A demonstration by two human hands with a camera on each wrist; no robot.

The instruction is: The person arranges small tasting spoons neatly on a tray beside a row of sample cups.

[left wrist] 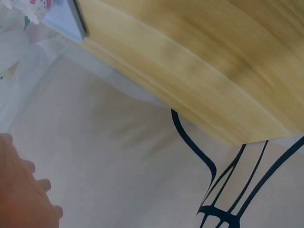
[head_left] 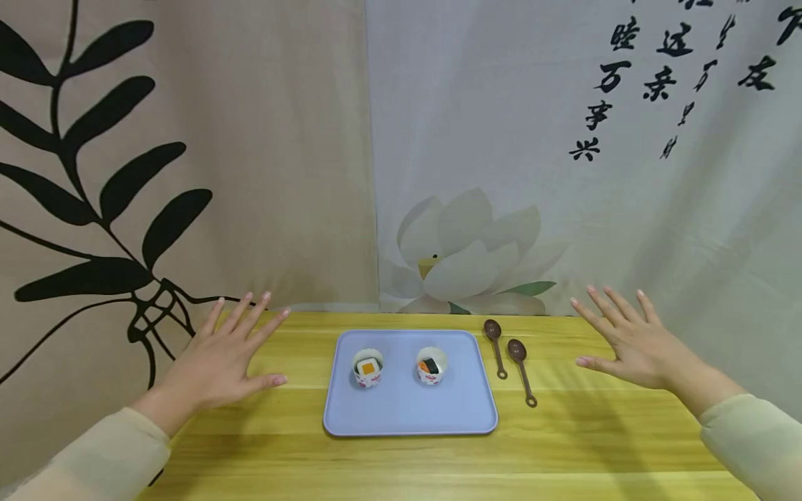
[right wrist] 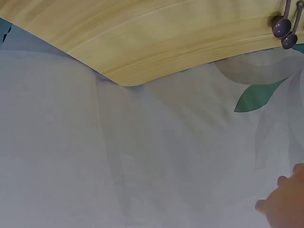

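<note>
Fingers spread, my left hand [head_left: 221,358] hovers over the left side of the wooden table and holds nothing. My right hand [head_left: 635,341], also spread and holding nothing, is raised at the right, nearest to two brown spoons [head_left: 517,351]. Between the hands lies a pale blue rectangular tray [head_left: 401,416]. On it stand two small patterned cups. The left cup [head_left: 368,379] holds a white piece with an orange square on top. In the right cup [head_left: 431,376] sits a black, white and orange piece resembling sushi. Each wrist view catches only part of its hand.
The yellow wooden table [head_left: 282,452] ends at the back against a hanging cloth [head_left: 301,174] printed with black leaves, a pale flower and dark characters. Both spoons lie just right of the tray, bowls toward the back, handles toward the front.
</note>
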